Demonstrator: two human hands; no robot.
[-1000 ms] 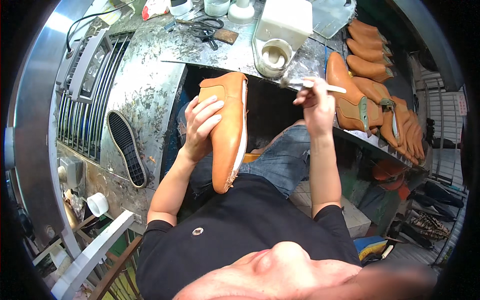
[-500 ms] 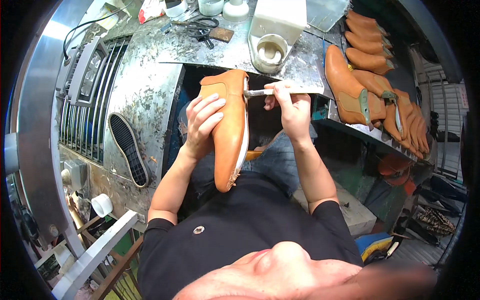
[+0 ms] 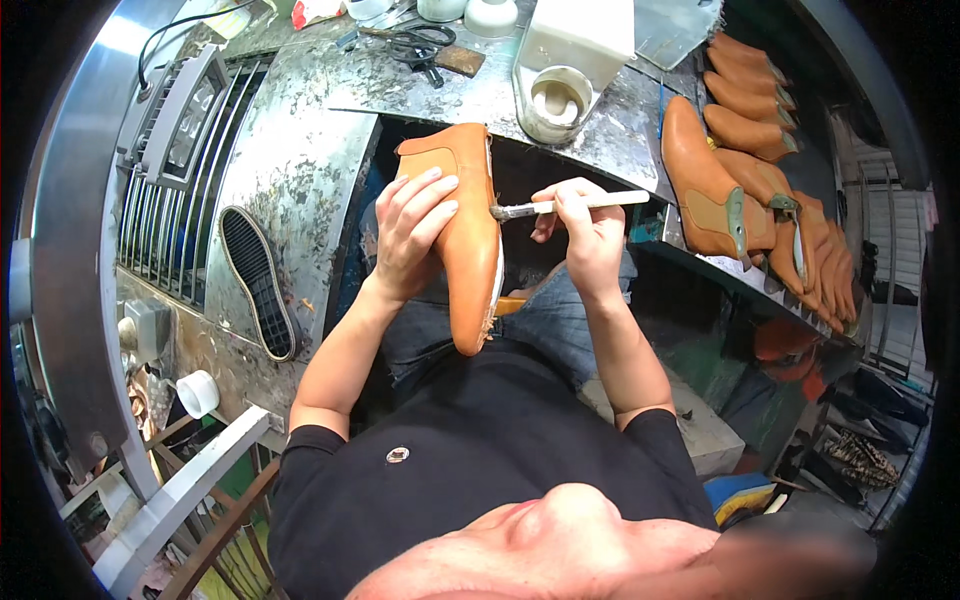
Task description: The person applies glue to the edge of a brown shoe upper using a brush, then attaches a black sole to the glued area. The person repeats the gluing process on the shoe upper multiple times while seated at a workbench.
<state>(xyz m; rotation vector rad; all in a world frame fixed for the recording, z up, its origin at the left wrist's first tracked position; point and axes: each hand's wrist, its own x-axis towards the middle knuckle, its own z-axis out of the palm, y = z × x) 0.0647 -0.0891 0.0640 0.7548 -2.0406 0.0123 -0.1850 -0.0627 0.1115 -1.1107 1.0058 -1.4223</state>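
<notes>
Your left hand (image 3: pixel 412 222), forearm angled forward and inward, grips the orange-tan boot (image 3: pixel 470 265) extending to its right, while your right hand (image 3: pixel 588 238), similarly angled, pinches a brush (image 3: pixel 540 208), bristles (image 3: pixel 500 212) leftward at the boot's edge.

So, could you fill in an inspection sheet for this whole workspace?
Surface: grey metal workbench, heavily blotched.
Job's things: tan leather shoe; slim white-handled brush, bristles at the shoe's edge; black ribbed sole, lying apart.
Clutter: black-handled scissors, flat brown rectangular block.
Hands: left hand grips the shoe; right hand holds the brush.
Cables: thin black cable by a grey rectangular floodlight.
Surroundings: more tan shoes gathered at right.
</notes>
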